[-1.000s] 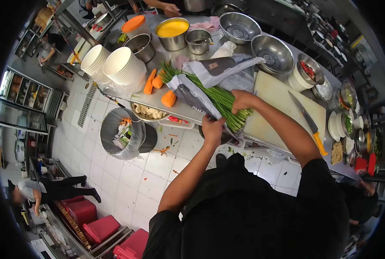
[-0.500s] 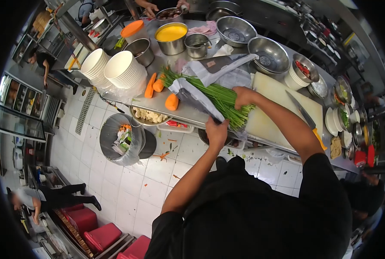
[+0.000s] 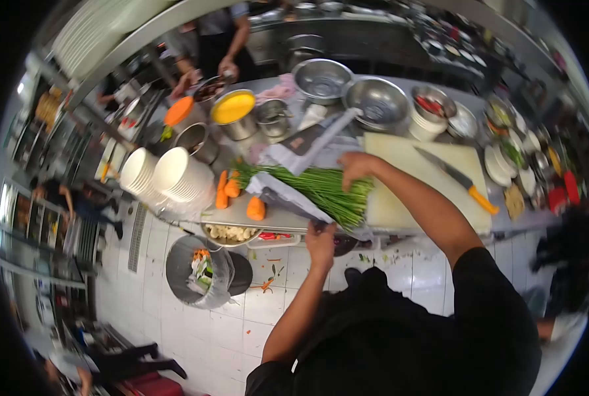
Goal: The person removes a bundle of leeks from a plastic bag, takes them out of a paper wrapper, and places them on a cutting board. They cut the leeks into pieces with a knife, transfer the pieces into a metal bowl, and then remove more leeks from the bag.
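A long bundle of green stalks (image 3: 327, 191) lies on the steel table, with grey-white paper (image 3: 288, 198) along its near side and more paper (image 3: 317, 148) behind it. My right hand (image 3: 359, 168) rests on the right part of the bundle, its fingers curved over the stalks. At the table's front edge my left hand (image 3: 321, 241) grips the near end of the paper. To the right sits a pale cutting board (image 3: 400, 198), with a yellow-handled knife (image 3: 459, 178) on it. Carrots (image 3: 256, 208) lie left of the bundle.
White containers (image 3: 175, 173) stand in stacks at the left. Behind are a pot of yellow liquid (image 3: 235, 115) and steel bowls (image 3: 377, 102). A lined bin (image 3: 198, 274) stands on the floor below. Across the table, a person's hands (image 3: 227, 68) are at a pot.
The view has shifted, so the table sits lower and more of the person across it shows. Both my hands stay at the bundle and paper.
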A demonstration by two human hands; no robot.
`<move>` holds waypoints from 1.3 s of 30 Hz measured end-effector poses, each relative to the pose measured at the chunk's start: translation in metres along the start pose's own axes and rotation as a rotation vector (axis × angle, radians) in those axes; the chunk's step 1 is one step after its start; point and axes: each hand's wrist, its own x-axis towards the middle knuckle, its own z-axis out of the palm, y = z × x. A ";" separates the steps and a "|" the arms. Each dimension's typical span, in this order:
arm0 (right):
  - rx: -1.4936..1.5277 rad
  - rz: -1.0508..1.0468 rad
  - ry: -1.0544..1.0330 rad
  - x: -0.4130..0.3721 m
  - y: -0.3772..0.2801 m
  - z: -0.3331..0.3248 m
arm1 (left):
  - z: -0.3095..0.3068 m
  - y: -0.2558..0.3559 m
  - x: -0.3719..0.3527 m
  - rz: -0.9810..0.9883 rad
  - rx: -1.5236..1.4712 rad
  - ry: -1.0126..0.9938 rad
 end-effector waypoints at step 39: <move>1.260 1.424 1.780 -0.825 -0.070 0.478 | 0.204 -0.189 -0.559 -0.016 0.609 -2.260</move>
